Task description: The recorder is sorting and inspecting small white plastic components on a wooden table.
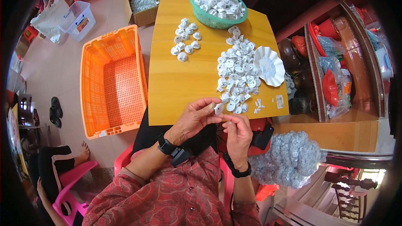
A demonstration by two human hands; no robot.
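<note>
One round white plastic piece (pixel 218 109), pinched in the left hand (pixel 193 118) at the near edge of the yellow wooden bench (pixel 180 88), seems mid-handling beside the right hand (pixel 238 134), its grip unclear, with steadiness called for next.

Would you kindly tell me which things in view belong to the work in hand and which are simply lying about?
Likely in the work:
white round part in the left hand
large pile of white parts
smaller group of white parts
green basin
scalloped white dish

Apparently lying about:
dark slippers
clear plastic tub
</note>
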